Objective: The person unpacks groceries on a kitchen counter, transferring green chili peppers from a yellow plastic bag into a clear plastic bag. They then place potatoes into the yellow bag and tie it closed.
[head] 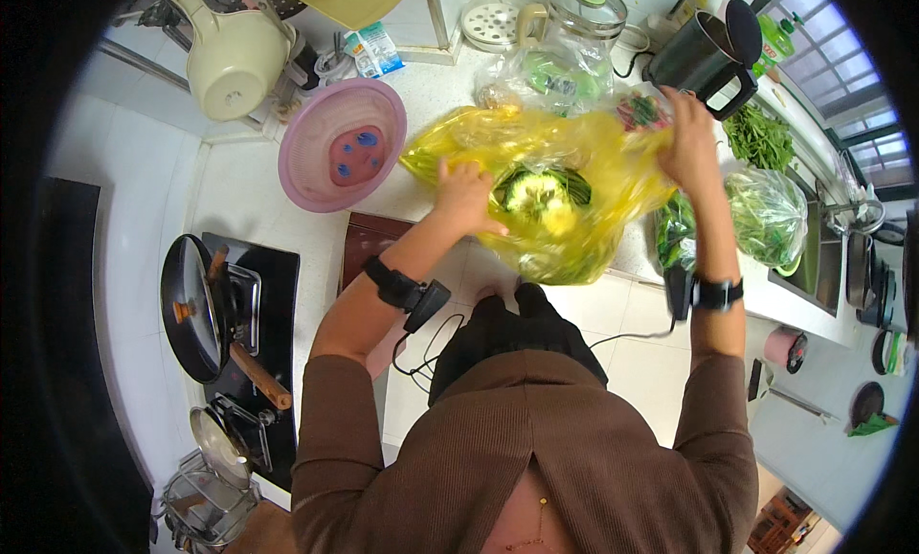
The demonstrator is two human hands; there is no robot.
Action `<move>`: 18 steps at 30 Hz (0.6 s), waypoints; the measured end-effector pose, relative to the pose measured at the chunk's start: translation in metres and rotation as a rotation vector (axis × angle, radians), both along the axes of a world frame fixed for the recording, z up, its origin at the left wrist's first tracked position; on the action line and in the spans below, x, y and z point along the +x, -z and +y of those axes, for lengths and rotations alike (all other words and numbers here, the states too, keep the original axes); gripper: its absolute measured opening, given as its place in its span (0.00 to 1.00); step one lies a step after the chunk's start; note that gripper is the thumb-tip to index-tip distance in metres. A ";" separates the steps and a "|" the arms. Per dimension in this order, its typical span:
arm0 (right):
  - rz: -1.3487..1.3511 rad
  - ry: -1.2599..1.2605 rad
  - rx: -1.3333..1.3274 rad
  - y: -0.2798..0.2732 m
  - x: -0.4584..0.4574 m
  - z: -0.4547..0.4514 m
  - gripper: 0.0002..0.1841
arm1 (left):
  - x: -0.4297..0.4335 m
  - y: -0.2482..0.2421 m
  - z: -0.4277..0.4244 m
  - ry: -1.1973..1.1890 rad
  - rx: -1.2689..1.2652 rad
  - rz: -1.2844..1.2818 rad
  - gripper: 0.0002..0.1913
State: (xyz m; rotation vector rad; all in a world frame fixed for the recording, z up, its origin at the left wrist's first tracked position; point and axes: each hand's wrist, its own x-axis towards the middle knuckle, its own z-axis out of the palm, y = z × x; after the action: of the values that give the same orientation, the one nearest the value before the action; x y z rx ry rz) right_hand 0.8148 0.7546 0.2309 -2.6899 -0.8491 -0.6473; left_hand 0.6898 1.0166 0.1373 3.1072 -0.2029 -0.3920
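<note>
A yellow translucent plastic bag (610,166) lies spread at the counter's front edge, partly hanging over it. In its middle shows a cut green vegetable with pale flesh (540,198); its exact kind is unclear. My left hand (463,195) rests on the bag's left part, fingers apart; whether it pinches the film cannot be told. My right hand (689,141) is at the bag's upper right edge, its fingers bent over the film, the grip blurred. Behind the bag lie clear plastic bags (560,76), and a small bag with red and green contents (641,112) touches the bag near my right hand.
A pink basin (291,159) stands left on the counter. Farther left, a lidded black pan (190,302) sits on the stove. A glass pot (585,15) and a dark electric kettle (682,58) stand at the back. Bagged greens (767,213) and loose leafy greens (757,137) lie right, near the sink (826,267).
</note>
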 end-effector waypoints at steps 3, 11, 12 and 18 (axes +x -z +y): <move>0.228 -0.545 0.086 0.022 -0.072 0.025 0.30 | 0.005 -0.004 0.018 -0.105 0.068 -0.024 0.44; 0.601 0.039 -1.038 0.080 -0.054 -0.004 0.28 | 0.006 -0.025 0.039 -0.287 0.051 -0.274 0.43; 0.546 0.156 -1.138 0.080 -0.049 -0.014 0.24 | 0.003 -0.026 0.037 -0.284 0.057 -0.313 0.45; 0.414 0.072 -0.669 0.033 -0.075 -0.011 0.17 | -0.011 -0.030 0.030 -0.312 -0.054 -0.389 0.53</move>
State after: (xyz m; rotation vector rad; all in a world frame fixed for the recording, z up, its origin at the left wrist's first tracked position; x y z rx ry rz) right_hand 0.7397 0.7431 0.1975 -3.2615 -0.9777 0.2460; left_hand 0.6784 1.0465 0.1676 3.0524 0.2666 0.2191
